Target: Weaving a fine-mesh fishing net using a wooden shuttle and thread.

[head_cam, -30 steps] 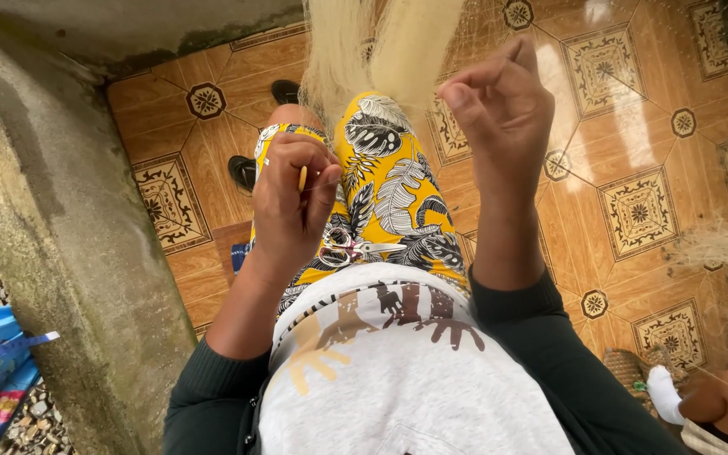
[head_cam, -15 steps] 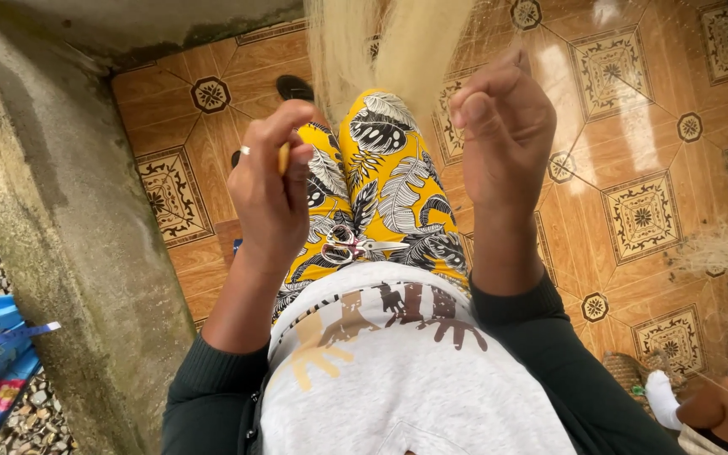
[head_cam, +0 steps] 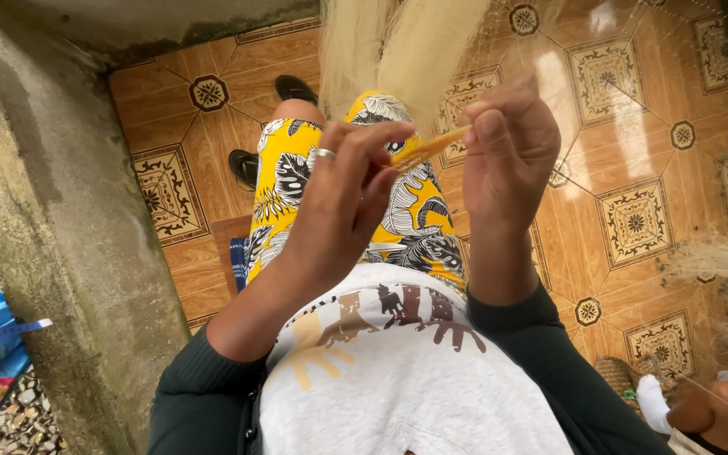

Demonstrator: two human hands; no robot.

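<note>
— What sits at the centre of the frame?

— A slim yellow netting needle (head_cam: 431, 148), held level above the lap. The left hand (head_cam: 343, 202) pinches its near end between thumb and fingertips, a silver ring (head_cam: 324, 153) on one finger; the right hand (head_cam: 511, 147) closes thumb and forefinger on its far end.

— And around the needle?

— Directly above it, a pale bundle of fine netting (head_cam: 389, 50) hangs down from the top of the picture, meeting the needle between both hands. Below the needle lie the person's legs in yellow leaf-print fabric (head_cam: 355, 211), then a grey printed shirt (head_cam: 406, 371) and dark sleeves.

— Further out?

— Left of the needle, two dark sandals (head_cam: 271, 126) rest on the patterned orange floor tiles (head_cam: 634, 219), beside a rough concrete wall (head_cam: 35, 253). Well to the right of the needle, more netting (head_cam: 726, 261) drifts across the tiles.
</note>
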